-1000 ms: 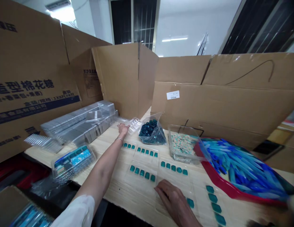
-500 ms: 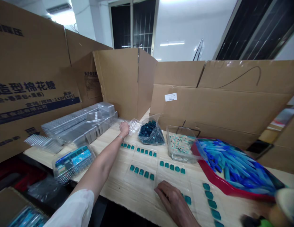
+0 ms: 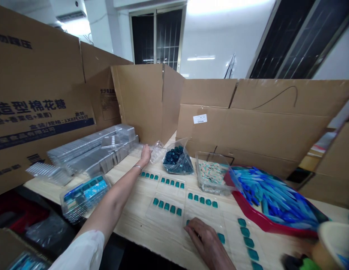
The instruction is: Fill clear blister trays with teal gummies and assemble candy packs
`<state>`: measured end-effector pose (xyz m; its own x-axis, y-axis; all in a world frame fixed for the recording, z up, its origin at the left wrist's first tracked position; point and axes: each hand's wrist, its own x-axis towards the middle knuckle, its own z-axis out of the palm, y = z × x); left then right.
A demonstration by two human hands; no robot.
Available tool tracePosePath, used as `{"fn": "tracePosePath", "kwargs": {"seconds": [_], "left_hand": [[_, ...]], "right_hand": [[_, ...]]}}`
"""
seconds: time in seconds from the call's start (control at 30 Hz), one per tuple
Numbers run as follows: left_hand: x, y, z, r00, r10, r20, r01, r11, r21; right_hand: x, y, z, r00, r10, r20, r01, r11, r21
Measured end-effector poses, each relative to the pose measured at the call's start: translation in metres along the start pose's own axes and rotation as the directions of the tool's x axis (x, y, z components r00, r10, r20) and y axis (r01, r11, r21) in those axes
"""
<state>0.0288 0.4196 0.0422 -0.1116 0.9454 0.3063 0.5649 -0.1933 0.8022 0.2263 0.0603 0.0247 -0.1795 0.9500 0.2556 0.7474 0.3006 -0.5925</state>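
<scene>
My left hand [image 3: 145, 155] is stretched far across the table, at the clear plastic packaging [image 3: 156, 151] beside the bag. Its fingers look drawn together, but their tips are hidden, and what they hold cannot be made out. Nearer to me, my right hand [image 3: 204, 237] rests low over a clear sheet, fingers curled and closed; anything inside them is hidden. It partly covers a row of teal gem-like pieces [image 3: 220, 237]. Further teal rows [image 3: 167, 206] lie on clear sheets around it. An open clear bag [image 3: 178, 159] holds many dark teal pieces.
Clear plastic trays [image 3: 92, 150] are stacked at left, with a filled clear box [image 3: 86, 195] before them. At right stand a clear tub [image 3: 213, 176] of small patterned pieces, a red tray [image 3: 261, 221] of blue shards and a pale cup [image 3: 334, 240]. Cardboard walls [image 3: 247, 127] enclose the back.
The view has shifted slightly. My left hand stays by the clear packaging, with its wrist turned a little. My right hand remains low over the teal row, and one teal piece now shows by its fingertips.
</scene>
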Motion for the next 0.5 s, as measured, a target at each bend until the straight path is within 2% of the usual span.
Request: {"fn": "tracePosePath", "kwargs": {"seconds": [0.1,0.2,0.3,0.4,0.47,0.5], "left_hand": [[0.001,0.005,-0.021,0.999,-0.045,-0.020,0.041,0.989,-0.142],[-0.003,0.011,-0.053,0.998,-0.056,-0.022,0.048,0.962,-0.270],[-0.027,0.024,-0.088,1.000,-0.004,0.025,0.013,0.926,-0.377],[-0.071,0.044,-0.109,0.981,0.088,0.170,-0.001,0.891,-0.454],[-0.105,0.060,-0.111,0.914,0.185,0.360,0.014,0.874,-0.485],[-0.122,0.067,-0.108,0.881,0.201,0.429,0.028,0.881,-0.472]], "right_hand": [[-0.001,0.001,-0.001,1.000,-0.002,-0.004,0.002,1.000,0.007],[0.000,0.001,-0.008,0.999,-0.023,-0.037,0.025,0.998,0.053],[0.009,-0.001,-0.023,0.979,0.020,-0.202,0.005,0.992,0.123],[0.030,-0.006,-0.044,0.906,0.153,-0.395,-0.069,0.973,0.219],[0.046,-0.009,-0.053,0.864,0.235,-0.444,-0.086,0.940,0.331],[0.054,-0.009,-0.055,0.860,0.281,-0.427,-0.101,0.912,0.397]]}}
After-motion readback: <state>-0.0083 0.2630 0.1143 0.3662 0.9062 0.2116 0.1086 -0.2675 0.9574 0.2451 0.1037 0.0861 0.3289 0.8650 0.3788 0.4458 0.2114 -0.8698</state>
